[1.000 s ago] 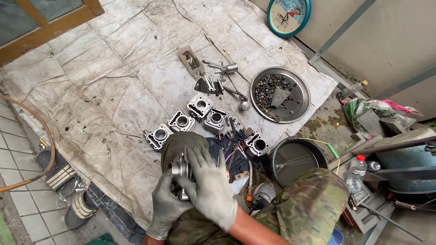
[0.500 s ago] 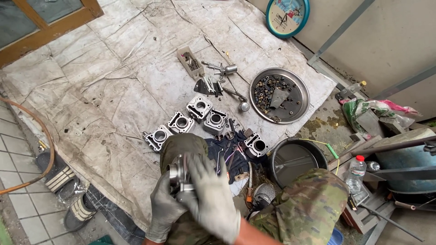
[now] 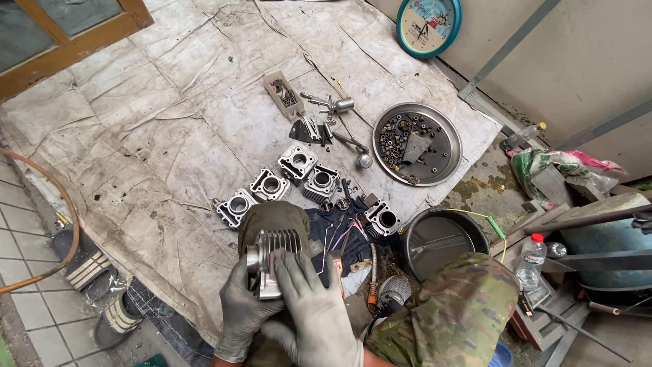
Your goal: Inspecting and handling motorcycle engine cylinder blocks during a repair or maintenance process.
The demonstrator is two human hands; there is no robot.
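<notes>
Both my hands wear grey work gloves. My left hand grips the lower left side of a finned metal engine cylinder held over my knee. My right hand lies flat over the cylinder's right side, fingers spread and pointing up. Just beyond, several more engine cylinders sit in a row on a dirty white sheet.
A round metal tray of nuts and small parts lies at the right of the sheet. A small box of screws and loose tools lie behind the cylinders. A black basin, a water bottle, a teal clock and sandals surround me.
The cylinder has been turned in my hands so its fins show on top. My right hand has shifted slightly lower and to the right.
</notes>
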